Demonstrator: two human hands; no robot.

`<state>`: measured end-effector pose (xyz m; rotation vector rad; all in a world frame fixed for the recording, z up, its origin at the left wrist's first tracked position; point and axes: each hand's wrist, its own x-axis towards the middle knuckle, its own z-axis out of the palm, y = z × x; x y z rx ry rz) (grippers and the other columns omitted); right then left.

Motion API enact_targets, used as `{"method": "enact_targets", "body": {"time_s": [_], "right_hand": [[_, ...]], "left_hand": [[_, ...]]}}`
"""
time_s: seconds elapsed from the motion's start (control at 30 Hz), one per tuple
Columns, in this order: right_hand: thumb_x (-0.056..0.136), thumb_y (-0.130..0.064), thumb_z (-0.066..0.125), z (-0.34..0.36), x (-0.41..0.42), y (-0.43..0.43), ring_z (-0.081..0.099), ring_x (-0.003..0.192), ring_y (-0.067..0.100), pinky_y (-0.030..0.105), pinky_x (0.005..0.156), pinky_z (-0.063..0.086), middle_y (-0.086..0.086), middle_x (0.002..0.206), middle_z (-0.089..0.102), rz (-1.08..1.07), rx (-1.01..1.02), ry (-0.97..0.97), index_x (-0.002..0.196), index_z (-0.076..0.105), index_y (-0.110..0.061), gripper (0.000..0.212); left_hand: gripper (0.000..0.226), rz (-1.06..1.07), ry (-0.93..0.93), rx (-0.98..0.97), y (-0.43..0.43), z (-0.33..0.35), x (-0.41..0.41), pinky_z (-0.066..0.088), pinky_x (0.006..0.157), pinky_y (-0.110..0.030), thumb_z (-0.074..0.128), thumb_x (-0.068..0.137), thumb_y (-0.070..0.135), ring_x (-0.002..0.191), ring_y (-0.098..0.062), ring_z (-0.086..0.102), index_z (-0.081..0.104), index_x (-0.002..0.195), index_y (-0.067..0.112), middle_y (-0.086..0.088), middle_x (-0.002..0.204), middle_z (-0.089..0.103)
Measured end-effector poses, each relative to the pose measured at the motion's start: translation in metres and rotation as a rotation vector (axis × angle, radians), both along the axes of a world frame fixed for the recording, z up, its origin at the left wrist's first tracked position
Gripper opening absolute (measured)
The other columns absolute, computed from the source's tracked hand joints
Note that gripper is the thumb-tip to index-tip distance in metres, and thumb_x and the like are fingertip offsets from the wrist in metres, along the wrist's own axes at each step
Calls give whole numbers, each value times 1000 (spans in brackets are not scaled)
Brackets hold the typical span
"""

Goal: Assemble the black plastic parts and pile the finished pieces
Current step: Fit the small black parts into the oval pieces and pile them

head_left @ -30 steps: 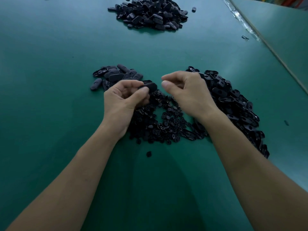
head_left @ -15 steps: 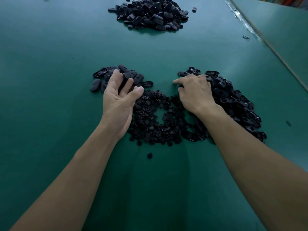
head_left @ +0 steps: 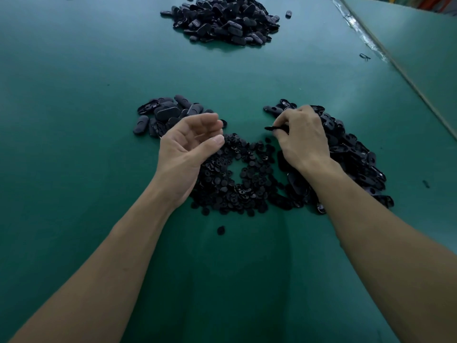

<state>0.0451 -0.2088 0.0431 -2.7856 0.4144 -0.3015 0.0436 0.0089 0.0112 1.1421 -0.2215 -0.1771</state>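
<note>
Right hand: my right hand (head_left: pixel 300 138) pinches a flat black piece (head_left: pixel 274 128) at the near edge of the right pile (head_left: pixel 351 154).
Piece's long side: it points left, toward my other hand.
Left hand: my left hand (head_left: pixel 190 147) is empty, fingers loosely curled apart.
Small parts: the small round parts (head_left: pixel 237 179) lie on the surface (head_left: pixel 74 120) between my hands, nearer my left.
Next: I think my left picks one.

flat black plastic oval shell (head_left: pixel 277 128) pinched edge-on in my right hand (head_left: pixel 303 138) | small round black plastic pieces (head_left: pixel 230 179) ringed before me | black oval shells (head_left: pixel 351 154) heaped right | capped ovals (head_left: pixel 168 115) left | big far pile (head_left: pixel 225 21)
</note>
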Motion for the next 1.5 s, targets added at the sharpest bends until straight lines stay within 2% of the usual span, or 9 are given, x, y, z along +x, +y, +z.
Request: {"method": "enact_targets", "body": {"time_s": [0.07, 0.2, 0.33, 0.47, 0.6, 0.73, 0.83, 1.07, 1.5], "right_hand": [[97, -17, 64, 3, -2, 5, 62, 106, 21, 36, 93, 52, 5, 115, 62, 18, 81, -98, 106, 68, -15, 10], [92, -18, 72, 13, -11, 34, 64, 72, -5, 9, 70, 49, -16, 81, 66, 202, 370, -214, 100, 71, -15, 8], [89, -19, 75, 17, -24, 54, 69, 70, 3, 20, 70, 55, -8, 76, 74, 355, 539, -212, 98, 78, -19, 10], [88, -21, 75, 16, -33, 60, 65, 65, 2, 15, 64, 51, -10, 72, 71, 411, 518, -243, 90, 75, -21, 2], [92, -25, 71, 15, -37, 61, 61, 56, 27, 42, 56, 53, 4, 61, 66, 426, 510, -168, 88, 65, -23, 7], [87, -20, 75, 16, -37, 63, 65, 58, 15, 37, 60, 54, -4, 64, 69, 402, 538, -201, 83, 69, -22, 7], [88, -25, 76, 16, -37, 60, 71, 70, 5, 31, 68, 59, -8, 75, 74, 376, 703, -183, 85, 73, -24, 4], [89, -16, 75, 13, -35, 55, 65, 61, 5, 14, 58, 47, -6, 69, 72, 266, 951, -37, 96, 71, -18, 9], [92, -14, 71, 16, -41, 58, 71, 63, 13, 18, 56, 50, 5, 76, 76, 242, 1038, -67, 87, 69, -13, 6]], "left_hand": [[26, -2, -3, 2, 0, 0, 0, 52, 97, -35, 69, 84, 5, 103, -18, 65, 66, 109, 12, -3, 103, 70], [21, 3, 15, -2, -3, 0, -1, 56, 82, -26, 70, 87, 14, 91, -18, 70, 67, 108, 13, -5, 96, 72], [23, 15, -18, 39, -5, 0, -3, 57, 75, -25, 73, 84, 27, 80, -15, 71, 68, 104, 17, -2, 89, 74], [13, 32, -56, 105, -5, 1, -6, 56, 59, -23, 69, 87, 32, 61, -12, 67, 71, 88, 19, 1, 74, 72], [23, 27, -53, 125, -4, 2, -6, 52, 49, -23, 66, 88, 39, 51, -13, 63, 69, 83, 17, -1, 67, 70], [24, 31, -21, 87, -4, 2, -5, 52, 49, -23, 66, 88, 38, 51, -11, 62, 69, 86, 14, -2, 67, 70], [10, 16, -19, 39, -2, 0, -4, 55, 58, -22, 64, 93, 19, 62, -11, 67, 71, 92, 13, 0, 73, 73], [16, -6, -58, 81, -3, -3, -4, 57, 68, -25, 70, 85, 7, 72, -18, 73, 72, 99, 16, -7, 82, 75], [9, 37, -2, 53, -5, 2, -4, 56, 61, -22, 68, 88, 17, 63, -14, 70, 69, 94, 11, -4, 77, 75]]}}
